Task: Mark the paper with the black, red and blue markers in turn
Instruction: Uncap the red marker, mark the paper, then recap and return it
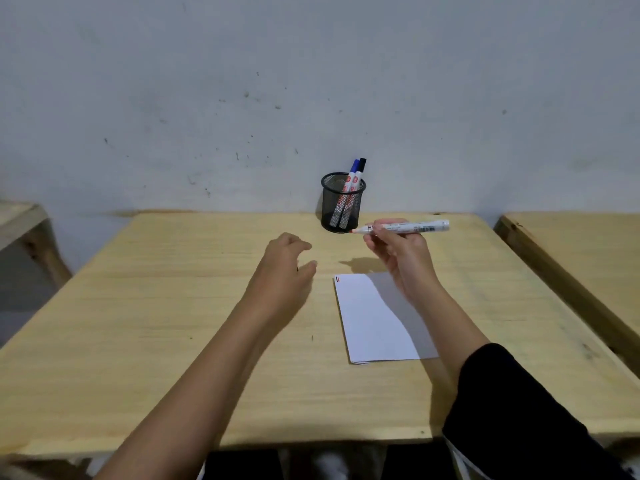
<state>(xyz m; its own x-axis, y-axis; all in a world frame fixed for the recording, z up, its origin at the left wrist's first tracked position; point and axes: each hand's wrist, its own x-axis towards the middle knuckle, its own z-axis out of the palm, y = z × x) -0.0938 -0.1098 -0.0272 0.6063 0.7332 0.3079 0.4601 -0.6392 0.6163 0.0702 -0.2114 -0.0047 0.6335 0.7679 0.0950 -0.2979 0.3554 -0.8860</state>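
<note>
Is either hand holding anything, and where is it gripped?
The right hand pinches the uncapped red marker near its tip end. The left hand holds nothing.

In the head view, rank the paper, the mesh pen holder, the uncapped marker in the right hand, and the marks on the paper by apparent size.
1. Paper, clearly largest.
2. Mesh pen holder.
3. Uncapped marker in the right hand: longer than the holder is tall but far thinner, and nearer the camera, so 2 and 3 are uncertain.
4. Marks, tiny.
</note>
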